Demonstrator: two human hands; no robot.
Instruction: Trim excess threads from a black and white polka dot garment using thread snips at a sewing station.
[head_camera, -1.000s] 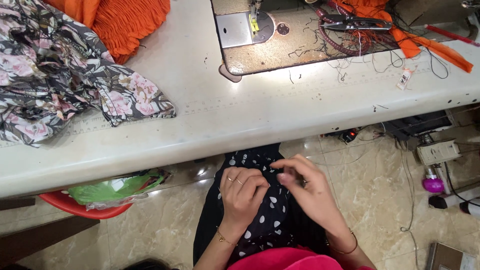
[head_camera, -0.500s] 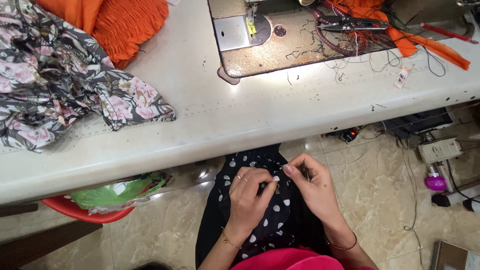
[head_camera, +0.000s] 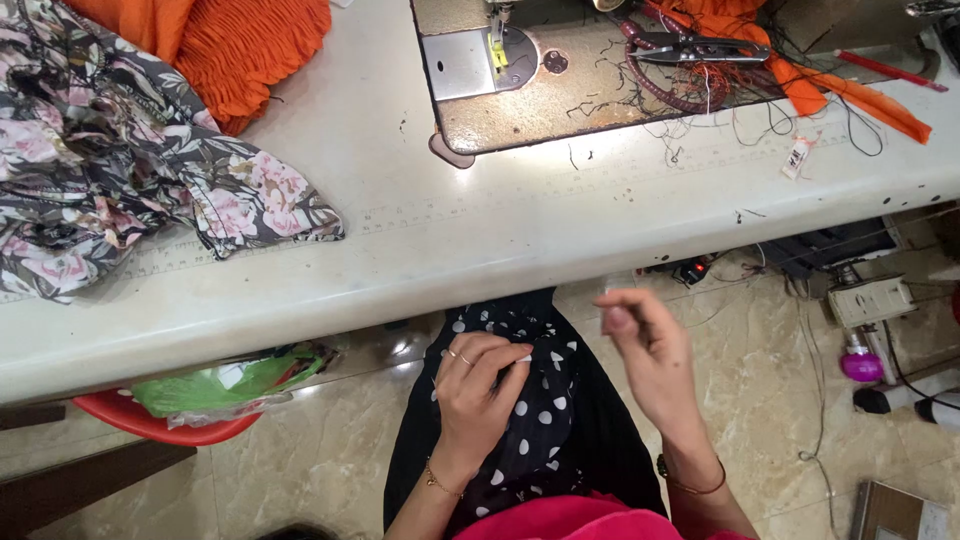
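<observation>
Red plastic shows under the table's left part: a tub whose rim pokes out from below the table edge, stuffed with green bags and pale scraps that rise above the rim. That is the only container in the head view.

Black dotted cloth lies in the person's lap, running from under the table edge down toward the pink garment at the bottom of the frame. The left hand rests on this cloth with fingers curled, pinching a fold near its top; two rings and a thin bracelet show on it. The right hand is lifted just right of the cloth, apart from it, thumb and forefinger pressed together at the tips. Whether they nip a thread or needle cannot be told; nothing visible sits between them.

Above, the white table runs the full width, its rounded front edge just beyond the hands. A wide bare strip lies along that edge, between the floral cloth at left and the loose threads at right. Orange cloth sits at the far left corner. The sewing machine bed is set into the top, scissors and orange strips beside it.

Right of the lap, tiled floor is open as far as cables and a small motor box.
</observation>
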